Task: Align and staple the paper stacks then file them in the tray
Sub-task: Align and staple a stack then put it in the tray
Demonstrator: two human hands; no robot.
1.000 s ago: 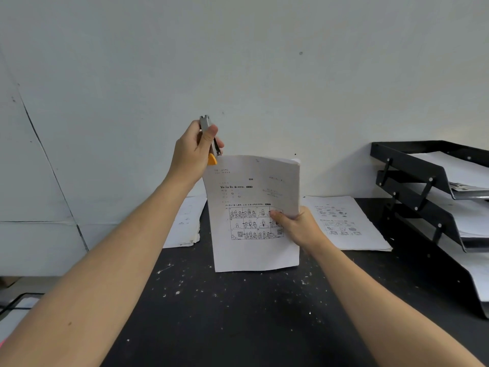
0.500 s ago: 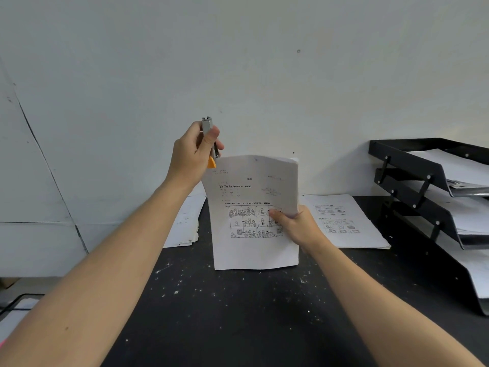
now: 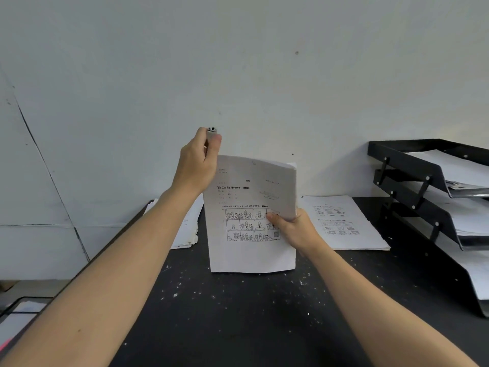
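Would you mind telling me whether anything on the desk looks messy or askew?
Yes: the black desk is speckled with white flecks, and the paper pile at the back left has ragged, fanned edges, so its sheets are not squared up.

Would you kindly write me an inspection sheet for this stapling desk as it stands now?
Surface: black desk, speckled with white flecks.
Job's things: paper stack held upright, bottom edge on the desk; stapler at its top left corner; three-tier black tray at right, paper in every tier.
Clutter: printed stack lying flat right of centre; another pile behind the left arm.
Grippers: left hand grips the stapler; right hand pinches the stack's right edge.
Cables: nothing seen.
Surroundings: pale wall behind; wire basket low left.
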